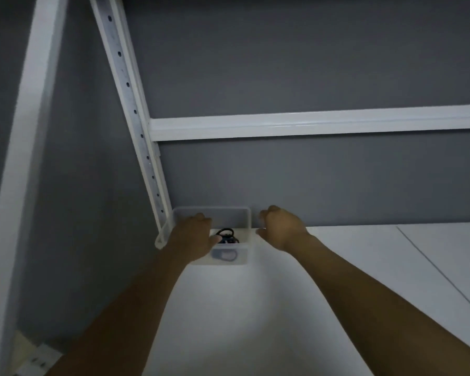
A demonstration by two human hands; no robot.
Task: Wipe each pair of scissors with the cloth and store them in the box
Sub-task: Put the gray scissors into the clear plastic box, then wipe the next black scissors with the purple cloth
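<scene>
Head view, storage stage. A translucent box (245,241) stood at the back of a white shelf surface (255,308), against the grey wall (310,180) and just right of a perforated upright (136,112).

Inside the box lay dark-handled scissors (225,234). A bluish loop showed faintly through the front wall, and the number of pairs could not be counted. No cloth and no loose scissors appeared anywhere outside the box, so wiping and storing were judged to be at or near their end. What lay below the frame could not be known.

The left hand (192,234) reached over the left part of the box, inside its left rim. Its fingers (201,217) were bent downward and their tips were hidden, so whether they gripped the wall, a handle or nothing could not be told. Its thumb pointed towards the scissors handles, close to them, with contact unclear.

The right hand (281,226) hung just right of the box, fingers curled into a loose fist with nothing visible in it. Only a narrow gap seemed to separate it from the right wall. The scissors lay between the two hands, nearer the left.
</scene>
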